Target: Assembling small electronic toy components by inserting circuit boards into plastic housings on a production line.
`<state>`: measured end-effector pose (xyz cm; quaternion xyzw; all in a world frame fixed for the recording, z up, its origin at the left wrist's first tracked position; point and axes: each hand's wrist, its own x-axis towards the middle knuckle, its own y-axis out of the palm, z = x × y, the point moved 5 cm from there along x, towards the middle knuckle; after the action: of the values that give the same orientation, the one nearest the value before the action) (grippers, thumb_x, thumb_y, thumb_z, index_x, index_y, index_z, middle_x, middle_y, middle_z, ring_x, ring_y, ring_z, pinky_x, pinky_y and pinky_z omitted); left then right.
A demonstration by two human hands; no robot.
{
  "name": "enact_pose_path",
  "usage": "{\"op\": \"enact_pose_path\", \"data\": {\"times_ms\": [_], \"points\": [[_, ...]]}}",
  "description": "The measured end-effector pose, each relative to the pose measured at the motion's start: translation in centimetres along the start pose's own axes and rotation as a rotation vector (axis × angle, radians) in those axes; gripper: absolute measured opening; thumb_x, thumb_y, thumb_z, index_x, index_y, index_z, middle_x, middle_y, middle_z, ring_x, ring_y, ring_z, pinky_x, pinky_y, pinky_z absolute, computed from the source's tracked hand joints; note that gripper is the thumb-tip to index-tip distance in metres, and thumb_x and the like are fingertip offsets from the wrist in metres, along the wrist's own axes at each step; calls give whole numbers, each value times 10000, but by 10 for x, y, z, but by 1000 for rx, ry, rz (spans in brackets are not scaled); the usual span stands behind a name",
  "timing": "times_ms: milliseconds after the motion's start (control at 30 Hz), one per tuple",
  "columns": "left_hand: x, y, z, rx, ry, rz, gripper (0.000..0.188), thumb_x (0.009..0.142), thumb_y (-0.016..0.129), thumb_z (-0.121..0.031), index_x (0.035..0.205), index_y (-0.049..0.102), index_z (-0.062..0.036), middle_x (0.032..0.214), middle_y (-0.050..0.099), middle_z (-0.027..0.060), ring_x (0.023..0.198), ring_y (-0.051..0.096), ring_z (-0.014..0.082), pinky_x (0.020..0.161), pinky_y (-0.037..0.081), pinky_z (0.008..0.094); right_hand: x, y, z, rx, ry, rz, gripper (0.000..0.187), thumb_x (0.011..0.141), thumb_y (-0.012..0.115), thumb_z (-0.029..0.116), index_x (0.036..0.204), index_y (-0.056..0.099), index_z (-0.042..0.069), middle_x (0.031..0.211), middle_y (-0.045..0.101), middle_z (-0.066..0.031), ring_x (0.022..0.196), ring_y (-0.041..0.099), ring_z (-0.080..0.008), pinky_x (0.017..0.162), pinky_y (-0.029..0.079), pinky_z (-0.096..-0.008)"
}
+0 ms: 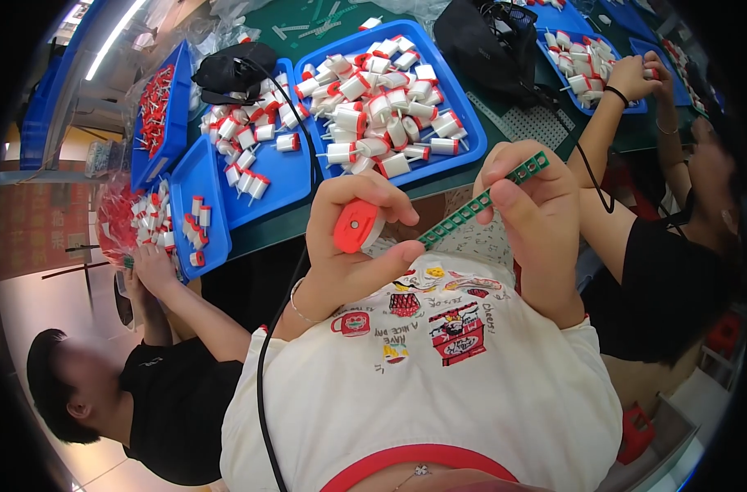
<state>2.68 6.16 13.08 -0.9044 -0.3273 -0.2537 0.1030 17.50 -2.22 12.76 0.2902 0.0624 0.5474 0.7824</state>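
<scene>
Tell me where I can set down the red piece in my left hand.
Bare blue for the red piece shows in the near right corner of the middle-left tray, beside its white-and-red pieces, and at the far end of the narrow left tray, beyond its few pieces. The large tray is crowded, heaped nearly throughout.

White red-trimmed shirt (472,410), colourful prints (458,334), silvery bracelet (295,303), clover-shaped pendant (423,470)

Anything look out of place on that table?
Yes: a black fabric pouch appears to lie across the far end of a blue plastic tray left of centre, partly over its white-and-red plastic parts. It looks odd because it isn't one of them.
</scene>
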Motion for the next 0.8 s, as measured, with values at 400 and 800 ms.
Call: {"op": "enact_pose_path", "data": {"times_ms": [400, 800], "points": [[-1, -8, -3, 59, 137, -7, 349, 750, 594, 89, 1013, 404, -42, 810, 544, 101, 720, 532, 146, 635, 421, 246, -1, -6, 0, -464, 34, 156, 140, 715, 669, -8, 826, 584, 1, 772, 589, -44, 703, 577, -96, 618, 462, -217], [2, -1, -13, 523, 289, 36, 388, 725, 683, -193, 1035, 493, -58, 915, 531, 117, 783, 494, 247, 707, 382, 342, 0, 30, -6, -1342, -253, 372, 89, 754, 568, 32, 841, 585, 18, 735, 581, -109, 654, 565, -251, 590, 414, -315]]}}
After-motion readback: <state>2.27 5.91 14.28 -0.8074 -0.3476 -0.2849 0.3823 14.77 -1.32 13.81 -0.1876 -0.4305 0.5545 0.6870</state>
